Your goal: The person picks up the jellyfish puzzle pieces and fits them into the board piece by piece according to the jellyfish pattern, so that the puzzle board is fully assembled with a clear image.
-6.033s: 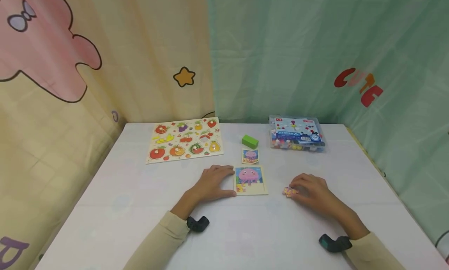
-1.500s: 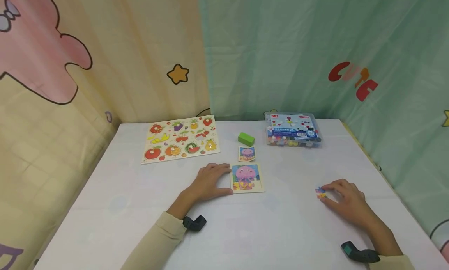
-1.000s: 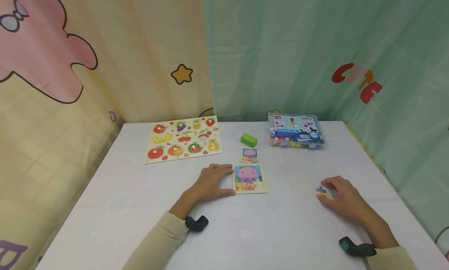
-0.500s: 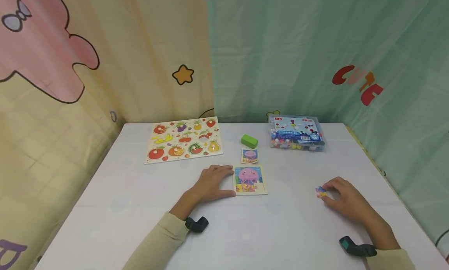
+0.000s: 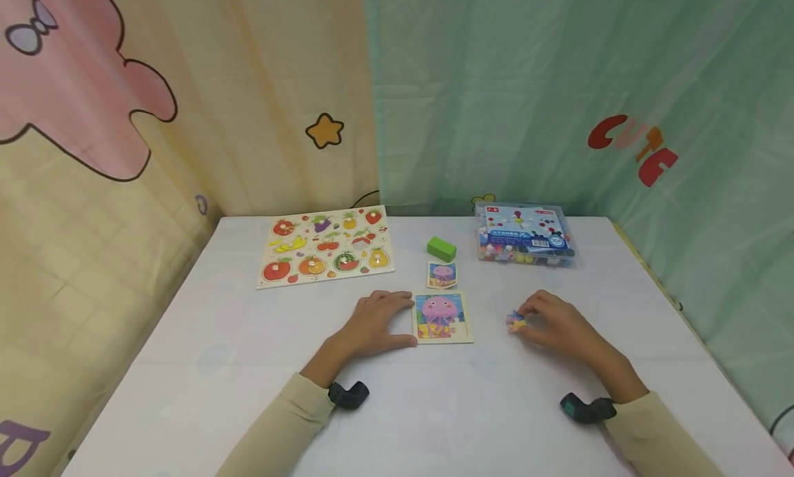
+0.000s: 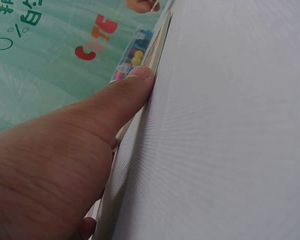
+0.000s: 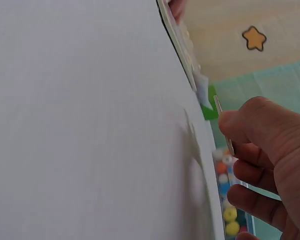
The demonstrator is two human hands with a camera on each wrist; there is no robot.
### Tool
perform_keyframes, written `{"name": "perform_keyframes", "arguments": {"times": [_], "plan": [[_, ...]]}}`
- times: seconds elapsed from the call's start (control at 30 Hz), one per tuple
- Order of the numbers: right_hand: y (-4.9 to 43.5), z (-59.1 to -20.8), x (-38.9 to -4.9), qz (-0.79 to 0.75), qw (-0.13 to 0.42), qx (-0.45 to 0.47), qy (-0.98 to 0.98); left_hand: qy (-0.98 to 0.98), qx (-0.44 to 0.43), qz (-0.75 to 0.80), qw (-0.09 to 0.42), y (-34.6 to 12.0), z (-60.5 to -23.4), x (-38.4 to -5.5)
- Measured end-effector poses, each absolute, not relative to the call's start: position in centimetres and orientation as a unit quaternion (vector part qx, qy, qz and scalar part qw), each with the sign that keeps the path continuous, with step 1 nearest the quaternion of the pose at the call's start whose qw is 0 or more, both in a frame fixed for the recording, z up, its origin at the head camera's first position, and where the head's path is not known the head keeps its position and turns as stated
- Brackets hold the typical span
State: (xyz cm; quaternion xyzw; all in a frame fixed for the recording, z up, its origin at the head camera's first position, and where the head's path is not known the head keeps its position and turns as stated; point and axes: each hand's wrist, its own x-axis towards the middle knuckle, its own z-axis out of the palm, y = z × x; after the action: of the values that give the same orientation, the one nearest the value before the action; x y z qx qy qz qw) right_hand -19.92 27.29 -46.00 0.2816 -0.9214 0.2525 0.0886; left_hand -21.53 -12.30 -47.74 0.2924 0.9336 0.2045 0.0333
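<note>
A square jigsaw board (image 5: 442, 317) with a pink jellyfish picture lies flat on the table, its lower right corner showing bare wood. My left hand (image 5: 380, 324) rests at the board's left edge, fingertips by the upper corner and thumb by the lower one; the left wrist view has the thumb (image 6: 135, 82) right against that edge. To the right of the board, my right hand (image 5: 557, 325) pinches a small jigsaw piece (image 5: 515, 322) coloured blue, pink and yellow. The right wrist view shows this piece (image 7: 224, 125) edge-on between thumb and fingers, raised off the table.
Just behind the board lies a small jellyfish picture card (image 5: 442, 276), with a green block (image 5: 442, 249) beyond it. A fruit puzzle board (image 5: 329, 248) is at the back left. At the back right stands a clear box (image 5: 526, 236) of colourful beads, against the curtain.
Over six seconds, the board's lower row has gained a piece and my right hand has taken another. In the last half second, that hand has carried its piece left towards the board.
</note>
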Motion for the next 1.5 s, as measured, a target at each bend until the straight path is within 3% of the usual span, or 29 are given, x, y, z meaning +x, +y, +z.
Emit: {"name": "perform_keyframes", "arguments": {"times": [0.5, 0.83, 1.5], "plan": [[18.7, -45.7, -21.9, 0.247, -0.018, 0.296, -0.923, 0.934, 0.293, 0.202, 0.031, -12.2, -47.9, -21.8], [18.2, -46.4, -21.4, 0.241, 0.016, 0.323, -0.915, 0.934, 0.295, 0.2, 0.021, -12.3, -47.8, -21.8], [18.5, -46.8, -21.1, 0.275, -0.012, 0.316, -0.908, 0.933, 0.293, 0.208, 0.026, -12.2, -47.9, -21.7]]}}
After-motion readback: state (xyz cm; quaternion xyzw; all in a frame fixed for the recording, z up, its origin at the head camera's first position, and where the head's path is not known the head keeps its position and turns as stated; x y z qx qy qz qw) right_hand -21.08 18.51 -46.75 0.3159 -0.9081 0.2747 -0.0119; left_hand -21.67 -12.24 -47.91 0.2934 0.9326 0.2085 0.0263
